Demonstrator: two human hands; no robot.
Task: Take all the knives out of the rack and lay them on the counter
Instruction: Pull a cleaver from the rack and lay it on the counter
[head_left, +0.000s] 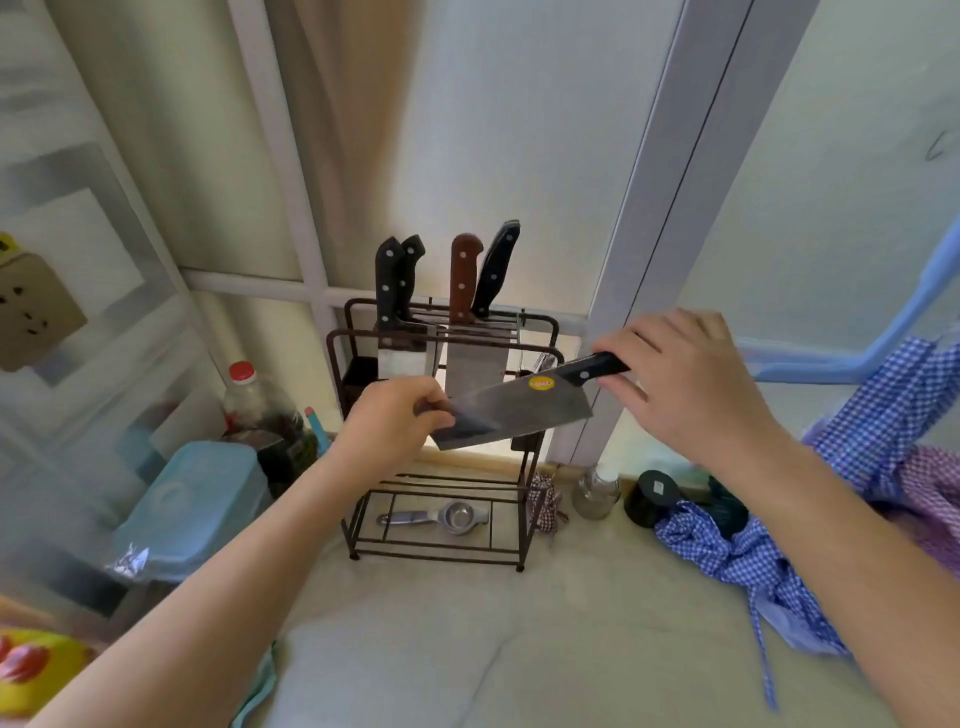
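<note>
A dark wire knife rack (447, 338) stands on the counter against the window. Several knives stick up from its top slots: two black-handled ones (396, 275) at the left, a brown-handled one (464, 275) and another black-handled one (496, 270) to its right. In front of the rack I hold a cleaver (524, 410) level in the air, with a yellow sticker on its blade. My right hand (685, 384) grips its black handle. My left hand (400, 421) pinches the far end of the blade.
A metal squeezer (441, 517) lies on the rack's bottom shelf. A teal lidded box (192, 499) and a red-capped bottle (254, 405) stand at the left. A small jar (595, 491), a black container (652, 496) and blue checked cloth (779, 545) are at the right. Pale counter (519, 649) lies in front.
</note>
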